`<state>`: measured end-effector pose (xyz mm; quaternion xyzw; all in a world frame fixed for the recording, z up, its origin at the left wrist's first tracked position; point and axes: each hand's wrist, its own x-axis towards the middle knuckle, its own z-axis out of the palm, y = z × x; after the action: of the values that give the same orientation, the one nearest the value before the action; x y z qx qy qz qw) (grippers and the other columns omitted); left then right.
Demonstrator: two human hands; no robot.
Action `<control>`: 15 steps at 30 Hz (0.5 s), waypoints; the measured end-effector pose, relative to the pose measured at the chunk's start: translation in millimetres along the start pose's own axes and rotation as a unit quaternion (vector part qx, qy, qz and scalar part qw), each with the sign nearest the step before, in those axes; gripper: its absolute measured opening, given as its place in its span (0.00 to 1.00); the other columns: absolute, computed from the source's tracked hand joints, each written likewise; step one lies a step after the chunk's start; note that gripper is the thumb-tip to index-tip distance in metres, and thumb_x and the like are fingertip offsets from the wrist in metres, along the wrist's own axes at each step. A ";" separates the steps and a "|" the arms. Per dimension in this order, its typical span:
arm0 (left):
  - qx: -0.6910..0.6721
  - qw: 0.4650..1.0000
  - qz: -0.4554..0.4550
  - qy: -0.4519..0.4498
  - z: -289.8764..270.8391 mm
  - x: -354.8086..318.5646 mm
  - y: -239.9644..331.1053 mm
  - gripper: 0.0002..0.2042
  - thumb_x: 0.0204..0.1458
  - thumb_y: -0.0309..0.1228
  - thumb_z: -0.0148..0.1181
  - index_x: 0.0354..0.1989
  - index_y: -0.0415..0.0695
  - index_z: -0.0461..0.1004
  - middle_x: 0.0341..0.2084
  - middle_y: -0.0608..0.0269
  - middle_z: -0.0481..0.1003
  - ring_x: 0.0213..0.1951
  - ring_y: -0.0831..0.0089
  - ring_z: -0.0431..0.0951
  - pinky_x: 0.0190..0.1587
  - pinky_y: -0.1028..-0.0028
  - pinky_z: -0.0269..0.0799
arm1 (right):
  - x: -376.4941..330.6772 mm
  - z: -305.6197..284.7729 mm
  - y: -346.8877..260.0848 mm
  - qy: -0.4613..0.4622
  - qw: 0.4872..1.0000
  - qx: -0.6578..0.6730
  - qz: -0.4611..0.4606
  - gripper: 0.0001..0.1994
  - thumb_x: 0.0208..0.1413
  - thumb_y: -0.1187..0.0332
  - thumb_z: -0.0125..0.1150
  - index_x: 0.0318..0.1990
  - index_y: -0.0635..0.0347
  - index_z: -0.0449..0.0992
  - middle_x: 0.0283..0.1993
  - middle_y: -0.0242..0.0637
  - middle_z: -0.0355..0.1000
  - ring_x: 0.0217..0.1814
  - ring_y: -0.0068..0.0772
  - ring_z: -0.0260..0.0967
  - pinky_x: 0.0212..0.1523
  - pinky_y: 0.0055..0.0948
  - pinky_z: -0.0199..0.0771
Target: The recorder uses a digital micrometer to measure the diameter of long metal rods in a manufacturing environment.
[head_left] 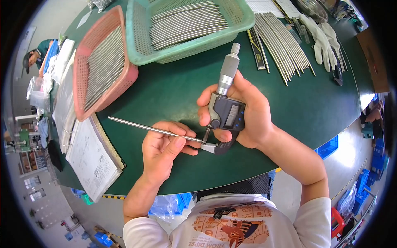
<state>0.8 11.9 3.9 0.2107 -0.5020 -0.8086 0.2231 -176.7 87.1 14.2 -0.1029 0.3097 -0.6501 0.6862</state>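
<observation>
My left hand (164, 145) pinches a thin metal rod (136, 125) between thumb and fingers. The rod slants from its free end at the upper left down to its right end, which lies between the measuring faces of a digital micrometer (226, 111). Wrapped round the micrometer's dark body is my right hand (253, 109), with the silver thimble pointing up and away from me. The micrometer's small display faces up. Whether both measuring faces touch the rod is too small to tell.
A green basket (182, 56) and a pink basket (105, 97), both holding many rods, stand at the far side of the green table (178, 89). More loose rods (283, 45) and white gloves (320, 41) lie far right. An open binder (93, 159) sits at the left edge.
</observation>
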 end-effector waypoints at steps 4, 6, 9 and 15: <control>0.020 1.000 0.017 -0.003 0.7 -0.3 -0.9 0.07 0.50 0.23 0.49 0.36 0.36 0.62 0.33 0.50 0.68 0.32 0.67 0.75 0.31 0.74 0.76 | -0.9 -0.8 0.4 -0.005 1.000 0.009 0.000 0.31 0.53 0.45 0.26 0.33 0.66 0.67 0.24 0.41 0.68 0.12 0.25 0.58 0.15 0.20 0.59; 0.021 1.000 0.020 -0.005 1.1 -0.7 -1.1 0.07 0.50 0.23 0.49 0.36 0.36 0.62 0.33 0.50 0.68 0.32 0.67 0.75 0.31 0.74 0.76 | -0.8 -0.8 0.5 -0.014 1.000 0.009 -0.002 0.30 0.53 0.45 0.27 0.33 0.66 0.68 0.24 0.41 0.68 0.13 0.25 0.58 0.14 0.20 0.59; 0.023 0.999 0.021 -0.008 1.4 -0.8 -1.3 0.07 0.50 0.23 0.49 0.36 0.36 0.62 0.33 0.50 0.68 0.32 0.67 0.74 0.31 0.74 0.76 | -1.2 -0.8 1.1 -0.017 1.000 0.011 -0.005 0.30 0.52 0.45 0.28 0.33 0.66 0.68 0.24 0.41 0.68 0.13 0.25 0.58 0.14 0.19 0.58; 0.024 0.999 0.020 -0.014 1.4 -0.3 -0.8 0.07 0.50 0.23 0.49 0.36 0.36 0.62 0.33 0.51 0.68 0.32 0.67 0.74 0.31 0.75 0.75 | -0.6 -1.2 1.8 -0.015 1.000 -0.005 -0.006 0.28 0.51 0.44 0.34 0.32 0.65 0.68 0.23 0.39 0.68 0.12 0.24 0.58 0.15 0.19 0.58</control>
<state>0.2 13.4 3.8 0.1943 -0.5287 -0.7944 0.2272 -175.8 88.2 12.4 -0.1177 0.3019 -0.6514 0.6861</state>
